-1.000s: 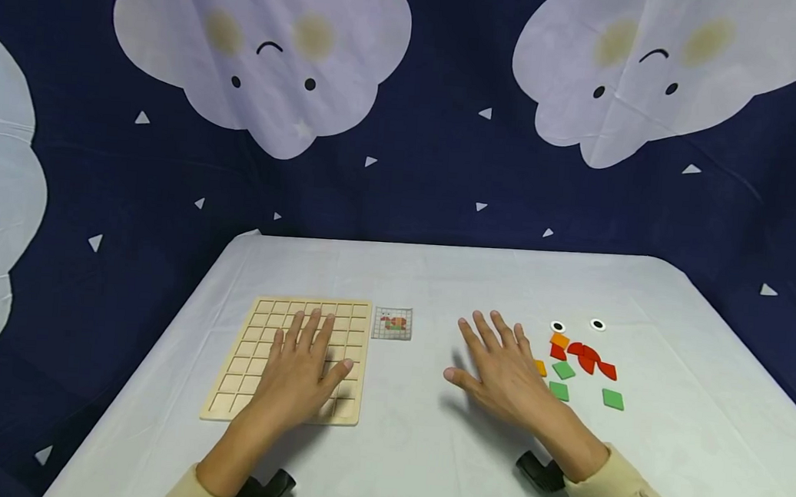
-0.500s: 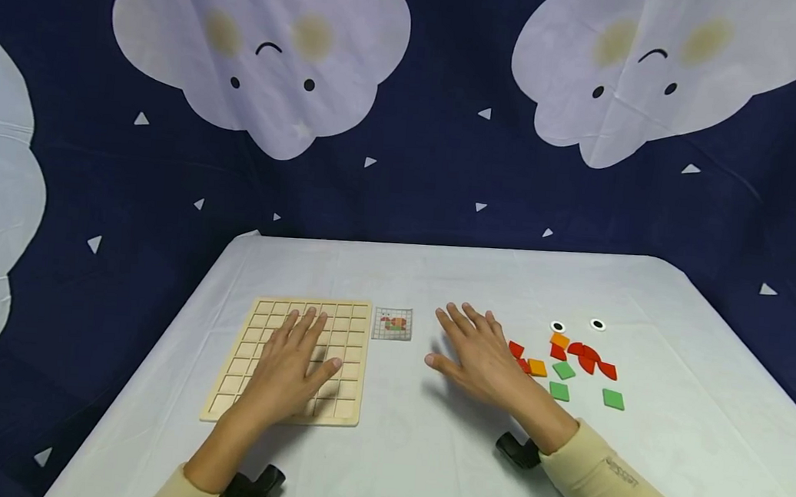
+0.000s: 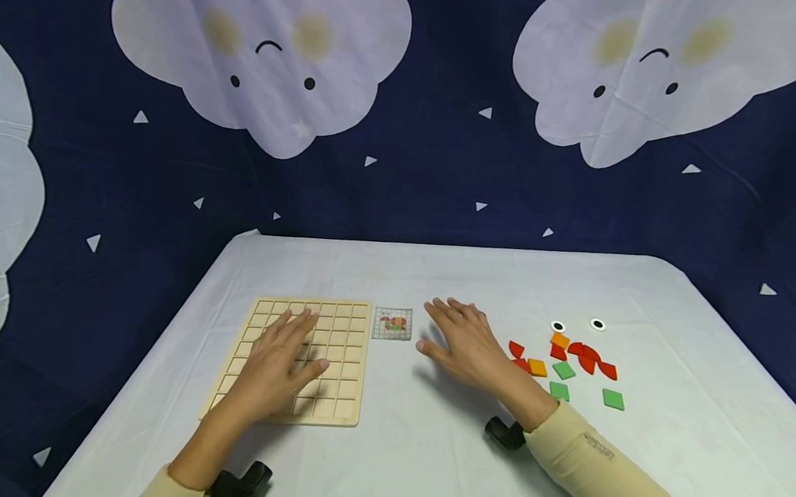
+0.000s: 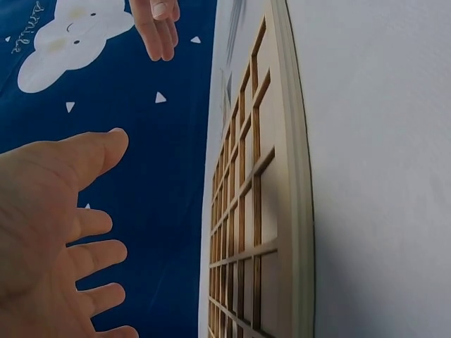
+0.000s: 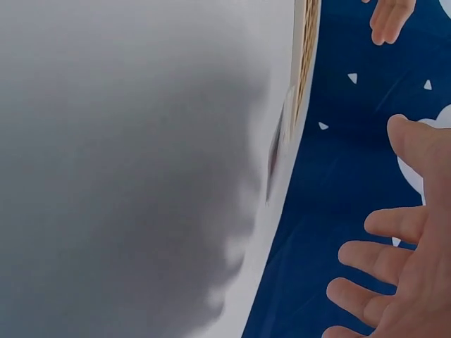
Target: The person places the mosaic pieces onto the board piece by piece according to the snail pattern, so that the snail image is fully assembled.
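In the head view the left hand (image 3: pixel 270 374) hovers over a pale wooden grid board (image 3: pixel 344 364), its fingers spread and holding nothing. The left wrist view shows a gap between that hand and the board's raised grid (image 4: pixel 243 211). Above the white tabletop, the right hand (image 3: pixel 467 346) is held with loosely spread fingers and nothing in it. Between that hand and the board lies a small picture card (image 3: pixel 393 324) with a colored pattern on a grid. Right of the right hand are red pieces (image 3: pixel 588 353), orange squares (image 3: pixel 537 368), green squares (image 3: pixel 613 400) and round eye pieces (image 3: pixel 597 324).
A white cloth covers the table (image 3: pixel 417 465). Behind it hangs a dark blue curtain (image 3: pixel 437 190) with clouds and small triangles. Black wrist devices (image 3: pixel 506 433) sit under both wrists. The right forearm passes in front of the loose pieces.
Both hands have shifted left, the right one farther, toward the card. Red pieces and an orange square that it covered now show. The board, card and pieces have stayed in place.
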